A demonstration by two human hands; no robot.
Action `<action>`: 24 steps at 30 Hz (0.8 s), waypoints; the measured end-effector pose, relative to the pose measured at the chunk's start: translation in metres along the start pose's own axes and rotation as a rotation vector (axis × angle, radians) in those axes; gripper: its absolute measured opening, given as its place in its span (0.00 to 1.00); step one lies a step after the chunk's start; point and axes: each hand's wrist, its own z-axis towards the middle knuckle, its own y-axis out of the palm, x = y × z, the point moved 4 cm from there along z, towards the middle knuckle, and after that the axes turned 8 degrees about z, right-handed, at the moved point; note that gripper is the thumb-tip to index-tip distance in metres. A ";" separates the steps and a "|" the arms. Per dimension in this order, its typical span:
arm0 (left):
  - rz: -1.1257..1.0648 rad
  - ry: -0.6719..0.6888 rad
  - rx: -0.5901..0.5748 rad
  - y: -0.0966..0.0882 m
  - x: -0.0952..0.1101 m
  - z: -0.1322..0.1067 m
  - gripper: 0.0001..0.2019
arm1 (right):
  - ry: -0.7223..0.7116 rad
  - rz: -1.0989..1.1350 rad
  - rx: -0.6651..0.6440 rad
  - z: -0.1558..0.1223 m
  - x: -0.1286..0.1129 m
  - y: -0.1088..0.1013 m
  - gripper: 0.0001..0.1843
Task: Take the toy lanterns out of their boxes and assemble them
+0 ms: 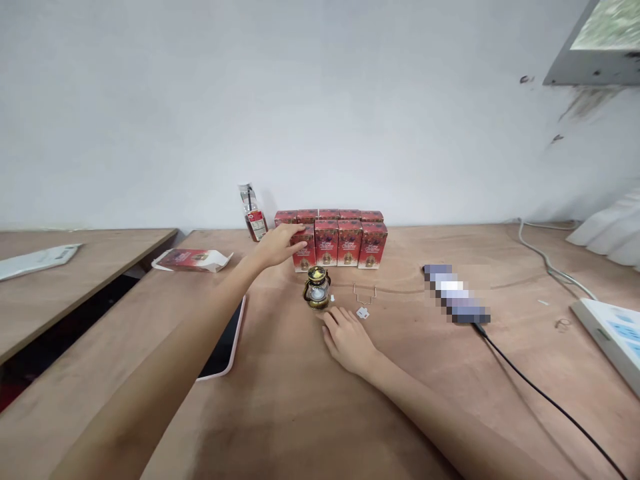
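Note:
My left hand (280,245) reaches far forward and closes its fingers on the leftmost front red box (305,249) of a double row of several red boxes (350,241) by the wall. A small gold lantern (317,288) stands upright just in front of the boxes. My right hand (346,339) lies flat on the wooden table (310,400) right behind the lantern, fingers stretched out, holding nothing. A bent wire handle (365,292) and a small white piece (363,312) lie just right of the lantern.
A phone with a pink case (226,347) lies under my left forearm. A flattened red box (193,259) and a clear packet (253,213) are at the back left. A blurred object (456,296) with a black cable (540,393) lies to the right, with a white device (613,330) at the right edge.

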 end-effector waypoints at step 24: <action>-1.206 -1.031 0.309 -0.043 0.006 -0.186 0.23 | 0.006 1.327 0.265 -0.014 -0.009 -0.015 0.39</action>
